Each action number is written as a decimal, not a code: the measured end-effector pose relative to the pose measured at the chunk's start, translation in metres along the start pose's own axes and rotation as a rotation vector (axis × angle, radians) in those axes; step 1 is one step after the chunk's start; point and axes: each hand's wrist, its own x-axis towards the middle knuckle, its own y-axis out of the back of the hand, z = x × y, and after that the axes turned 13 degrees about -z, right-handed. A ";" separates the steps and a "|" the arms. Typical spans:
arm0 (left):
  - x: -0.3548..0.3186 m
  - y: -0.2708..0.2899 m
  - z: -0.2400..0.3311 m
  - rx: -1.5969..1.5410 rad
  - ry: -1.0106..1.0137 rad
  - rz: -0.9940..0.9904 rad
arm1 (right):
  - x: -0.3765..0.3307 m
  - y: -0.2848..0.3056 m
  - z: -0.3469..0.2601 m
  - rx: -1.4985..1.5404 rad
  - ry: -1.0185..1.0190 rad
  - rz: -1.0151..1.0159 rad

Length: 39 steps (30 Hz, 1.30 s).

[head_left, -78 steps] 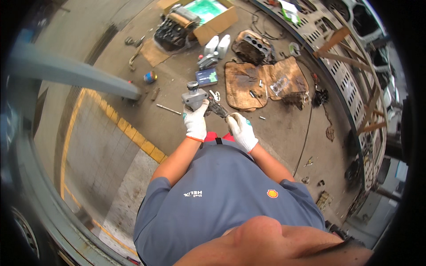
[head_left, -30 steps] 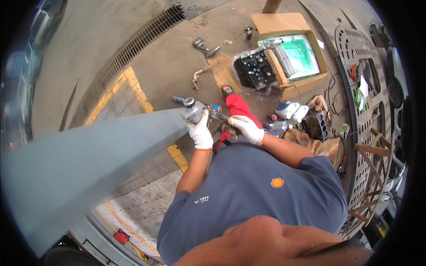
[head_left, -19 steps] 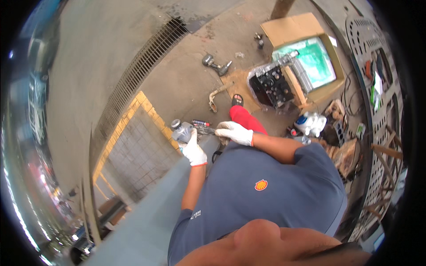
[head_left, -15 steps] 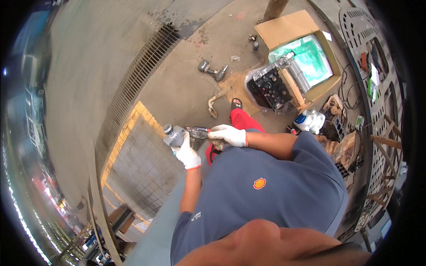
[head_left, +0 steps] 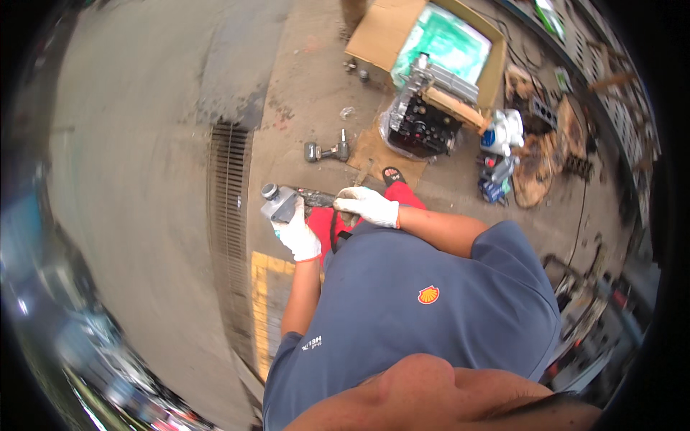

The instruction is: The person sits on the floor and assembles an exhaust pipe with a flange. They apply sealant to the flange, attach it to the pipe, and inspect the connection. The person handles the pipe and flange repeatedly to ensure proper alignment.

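Hands (head_left: 327,219) keep gripping the grey part (head_left: 282,202), now above the drain grate (head_left: 228,215).

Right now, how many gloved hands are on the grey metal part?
2: the left hand grips the grey metal part from below; the right hand holds its dark end.

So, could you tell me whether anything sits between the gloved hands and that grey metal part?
Nothing visible does. The left hand already grips the grey metal part from below, and the right hand rests on its dark end, glove against metal.
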 end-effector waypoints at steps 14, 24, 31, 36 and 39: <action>0.234 0.039 -0.027 0.298 0.430 -0.897 | 0.164 -0.090 0.052 1.002 0.353 0.610; 0.312 0.030 -0.134 0.486 0.511 -1.218 | 0.243 -0.046 0.130 1.620 0.771 0.252; 0.359 -0.034 -0.315 0.815 0.493 -1.179 | 0.249 0.157 0.359 0.943 0.603 0.980; 0.405 -0.045 -0.421 0.815 0.699 -1.306 | 0.259 0.274 0.578 1.036 0.153 1.546; 0.442 -0.042 -0.464 0.938 0.698 -1.308 | 0.275 0.299 0.631 1.185 0.231 1.581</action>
